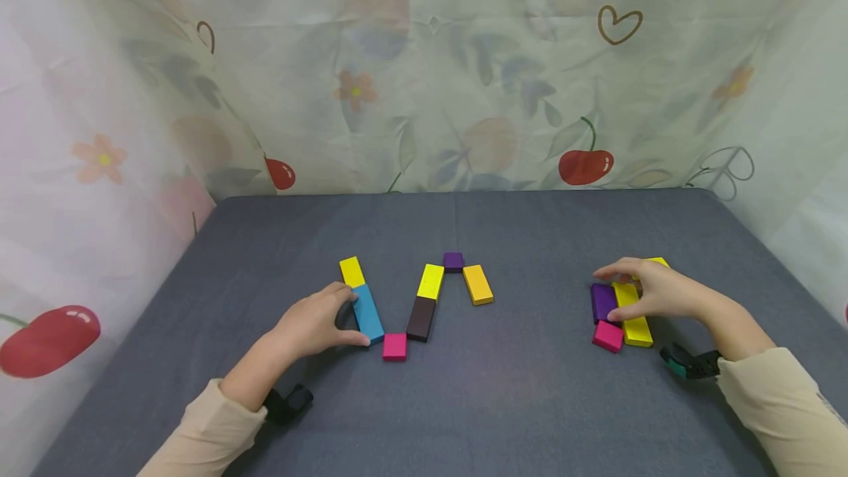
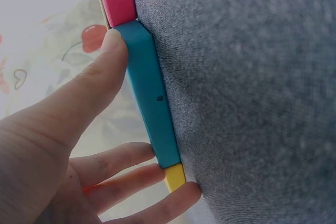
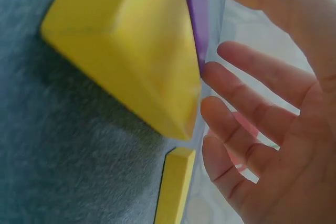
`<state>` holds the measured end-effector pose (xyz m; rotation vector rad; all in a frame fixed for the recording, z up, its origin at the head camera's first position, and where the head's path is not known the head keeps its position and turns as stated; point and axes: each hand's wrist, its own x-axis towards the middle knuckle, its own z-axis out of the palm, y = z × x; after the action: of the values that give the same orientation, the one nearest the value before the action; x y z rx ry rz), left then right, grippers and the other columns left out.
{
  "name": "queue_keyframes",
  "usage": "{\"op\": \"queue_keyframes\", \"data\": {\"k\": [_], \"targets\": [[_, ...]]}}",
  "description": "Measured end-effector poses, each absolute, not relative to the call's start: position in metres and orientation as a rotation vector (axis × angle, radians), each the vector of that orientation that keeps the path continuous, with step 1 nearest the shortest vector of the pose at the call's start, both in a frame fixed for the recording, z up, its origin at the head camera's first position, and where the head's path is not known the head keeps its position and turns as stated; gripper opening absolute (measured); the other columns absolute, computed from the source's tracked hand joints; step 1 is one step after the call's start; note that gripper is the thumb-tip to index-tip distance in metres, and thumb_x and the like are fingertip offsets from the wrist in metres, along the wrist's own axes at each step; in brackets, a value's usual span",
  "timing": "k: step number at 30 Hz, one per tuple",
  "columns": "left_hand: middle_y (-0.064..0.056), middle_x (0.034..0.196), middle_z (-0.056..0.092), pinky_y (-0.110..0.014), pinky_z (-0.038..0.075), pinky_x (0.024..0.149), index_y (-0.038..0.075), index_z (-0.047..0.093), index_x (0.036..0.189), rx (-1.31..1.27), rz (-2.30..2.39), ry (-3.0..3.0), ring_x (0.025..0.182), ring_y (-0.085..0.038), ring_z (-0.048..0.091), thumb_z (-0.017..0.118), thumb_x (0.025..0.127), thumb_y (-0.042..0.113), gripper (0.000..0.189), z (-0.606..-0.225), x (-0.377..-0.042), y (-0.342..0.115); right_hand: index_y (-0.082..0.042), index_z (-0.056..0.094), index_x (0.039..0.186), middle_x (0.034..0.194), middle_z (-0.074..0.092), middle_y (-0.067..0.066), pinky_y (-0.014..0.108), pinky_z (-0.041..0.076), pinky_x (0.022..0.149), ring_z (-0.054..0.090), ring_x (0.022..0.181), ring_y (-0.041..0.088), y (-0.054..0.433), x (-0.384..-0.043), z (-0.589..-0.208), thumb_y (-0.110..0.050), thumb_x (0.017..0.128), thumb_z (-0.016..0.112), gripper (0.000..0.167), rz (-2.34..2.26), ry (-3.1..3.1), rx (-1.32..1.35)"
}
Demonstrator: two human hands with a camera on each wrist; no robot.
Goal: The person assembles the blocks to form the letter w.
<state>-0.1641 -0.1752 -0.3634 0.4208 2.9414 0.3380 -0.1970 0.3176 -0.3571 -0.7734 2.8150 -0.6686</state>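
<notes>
My left hand touches the blue block along its left side, thumb at the near end and fingertips by the far end. In the left wrist view, a pink block adjoins the blue block's thumb end, and a yellow block adjoins its other end. My right hand is over a small cluster on the right, with loosely bent, spread fingers. Under and beside it lie a purple block, a pink block and a yellow block. Another yellow block shows partly behind the hand.
The zigzag row continues right of the pink block with a dark brown block, a yellow block, a purple block and an orange-yellow block. Grey cloth covers the table; a printed curtain hangs behind.
</notes>
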Motion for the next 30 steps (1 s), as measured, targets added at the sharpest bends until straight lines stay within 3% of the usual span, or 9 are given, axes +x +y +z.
{"op": "queue_keyframes", "data": {"k": [18,30], "targets": [[-0.016,0.129,0.054,-0.047,0.049,0.092,0.0,0.055,0.126,0.42,0.329,2.941,0.109,-0.028,0.058,0.078,0.069,0.047,0.077,-0.364,-0.164,-0.175,-0.008,0.064,0.114,0.109,0.063,0.002,0.023,0.046,0.076,0.049,0.092,0.004,0.321,-0.197,-0.367,-0.029,0.071,0.08,0.05,-0.603,2.852,-0.922],[-0.016,0.129,0.054,-0.046,0.049,0.091,0.0,0.055,0.126,0.428,0.351,2.941,0.107,-0.028,0.058,0.078,0.07,0.046,0.076,-0.363,-0.164,-0.175,-0.008,0.061,0.118,0.112,0.062,0.005,0.03,0.05,0.08,0.055,0.096,0.019,0.311,-0.199,-0.357,-0.033,0.073,0.079,0.055,-0.65,2.847,-0.823]]}}
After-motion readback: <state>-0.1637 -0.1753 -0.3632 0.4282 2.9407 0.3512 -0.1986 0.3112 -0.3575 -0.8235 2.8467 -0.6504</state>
